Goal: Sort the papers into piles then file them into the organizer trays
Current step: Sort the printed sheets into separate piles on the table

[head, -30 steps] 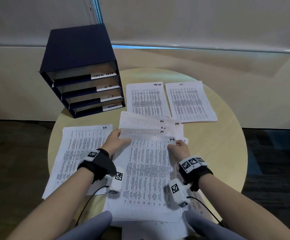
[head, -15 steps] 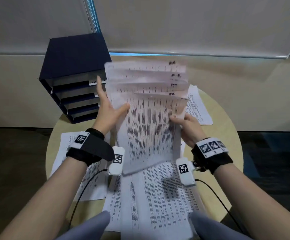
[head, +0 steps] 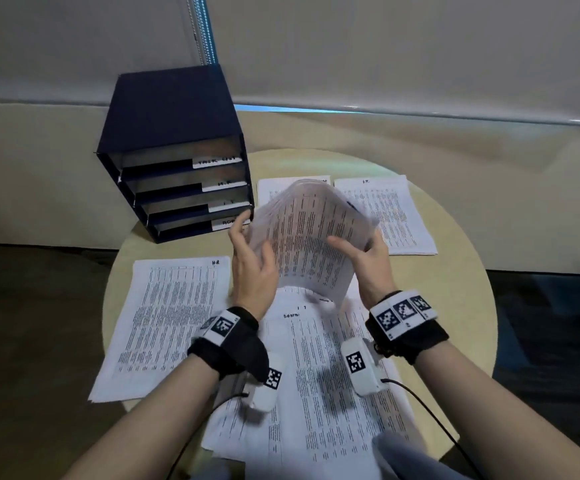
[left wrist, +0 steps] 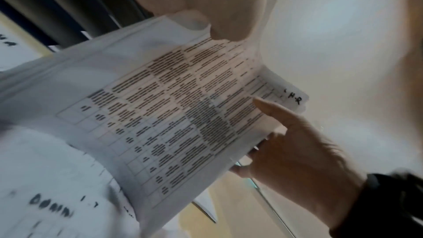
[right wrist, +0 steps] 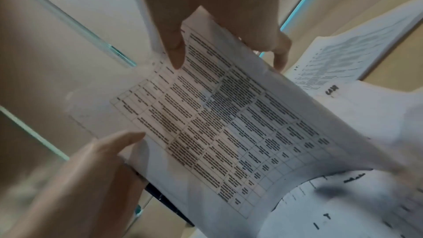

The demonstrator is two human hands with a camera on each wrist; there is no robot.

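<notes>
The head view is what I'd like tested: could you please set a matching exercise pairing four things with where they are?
Things:
1. organizer
2. H.R. bundle
3. HR pile
4. I.T. pile

Places:
a. flat on the table's near left
b. held above the table between left hand and right hand
c. flat on the table's far right
d. standing at the table's far left edge

Pairs: 1-d, 2-b, 3-a, 4-c
</notes>
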